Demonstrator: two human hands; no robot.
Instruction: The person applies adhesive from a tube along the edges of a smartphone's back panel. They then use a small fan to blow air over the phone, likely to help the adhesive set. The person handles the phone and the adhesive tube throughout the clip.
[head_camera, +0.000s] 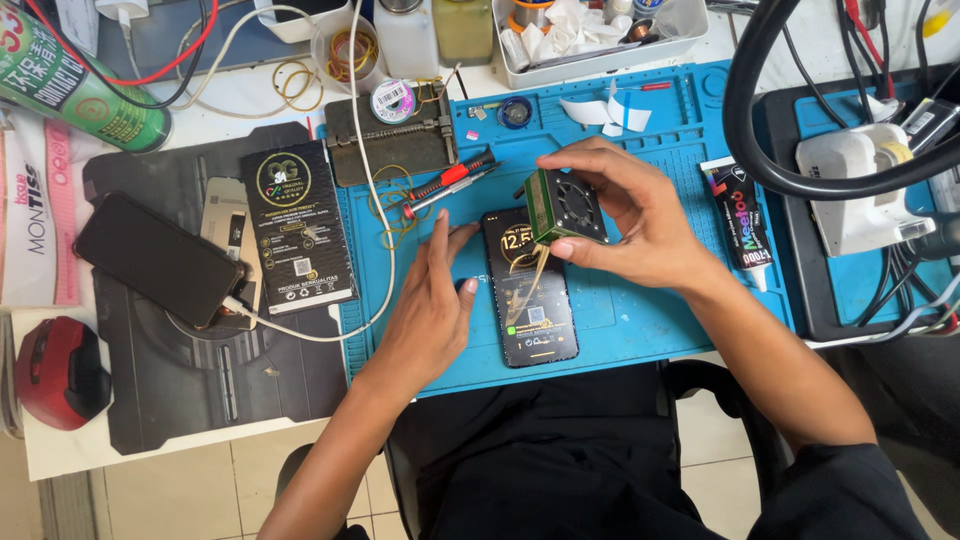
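Holding a small square fan unit with a green circuit-board edge, the right hand is gripping it between thumb and fingers, tilted, just above the top end of a dark smartphone. That phone is lying face up and lit on the blue work mat, which is covering the middle of the counter. The left hand is resting flat and released on the mat, fingers extended, its fingertips just beside the phone's left edge; whether they are touching it I cannot tell. A thin yellowish strip is hanging from the fan unit down onto the screen. Red-handled tools are lying near the phone's upper left corner, and a tube of adhesive is lying to the right of the right wrist. Well to the left, a second phone is sitting on a black pad with a white cable looping across the mat's edge. Risk noted: the fan unit is being pinched only at its sides, so a slip could drop its hard corner onto the glass below. The dangling strip could snag or tear if the unit is being turned. The left hand is not clamping the phone, so it could slide on the mat.
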